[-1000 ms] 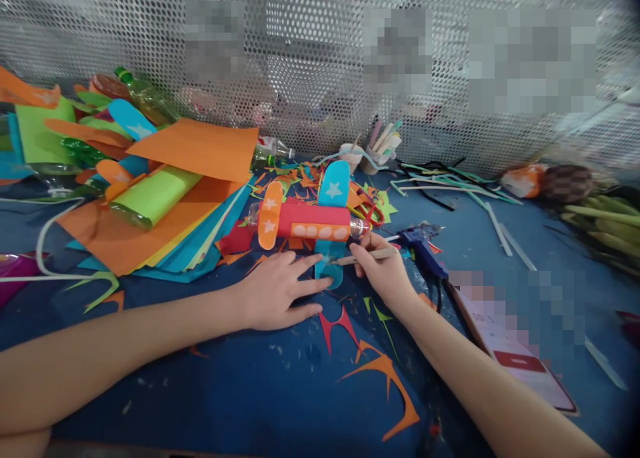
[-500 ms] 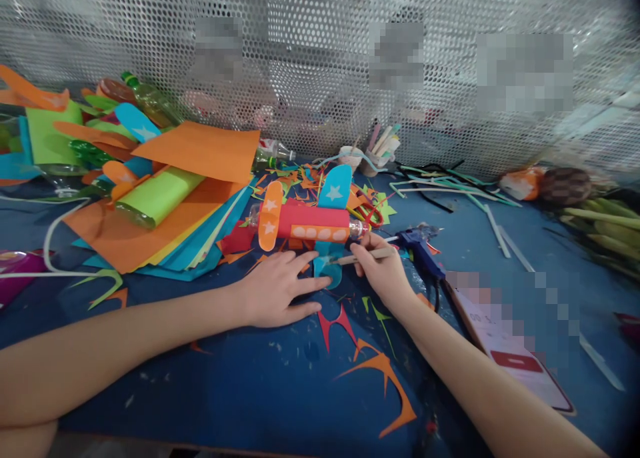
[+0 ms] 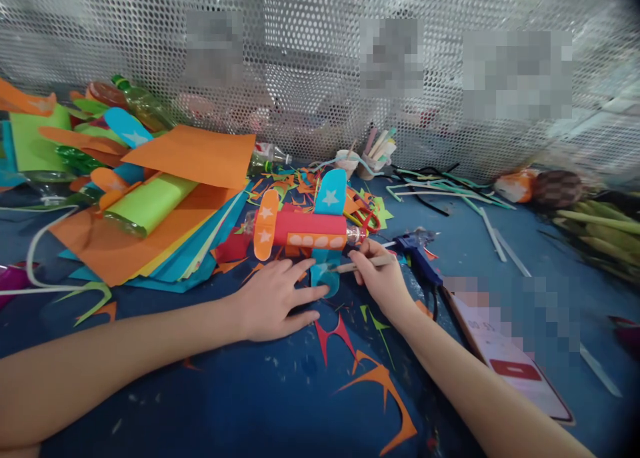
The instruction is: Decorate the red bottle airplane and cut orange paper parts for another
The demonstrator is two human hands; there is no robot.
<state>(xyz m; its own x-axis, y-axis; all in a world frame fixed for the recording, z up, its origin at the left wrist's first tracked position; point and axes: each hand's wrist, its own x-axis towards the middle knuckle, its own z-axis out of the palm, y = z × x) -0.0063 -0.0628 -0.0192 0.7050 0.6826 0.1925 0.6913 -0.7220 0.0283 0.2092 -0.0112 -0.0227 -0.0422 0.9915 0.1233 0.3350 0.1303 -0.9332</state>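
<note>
Seen from where I stand, the left hand point(image 3: 275, 301) is spread, the nearer of the two, fingertips on the blue wing point(image 3: 320, 276) at its two o'clock. The right hand point(image 3: 383, 278) pinches a slim stick point(image 3: 345, 267), tip toward nine at that wing; contact I cannot tell. Beyond, at the right hand's ten, lies the red bottle model point(image 3: 315, 225), long axis nine to three. Twelve faces the perforated screen point(image 3: 310, 78).

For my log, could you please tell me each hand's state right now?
Left hand: open, touching the nearer blue wing.
Right hand: closed, holding a paintbrush.
</note>
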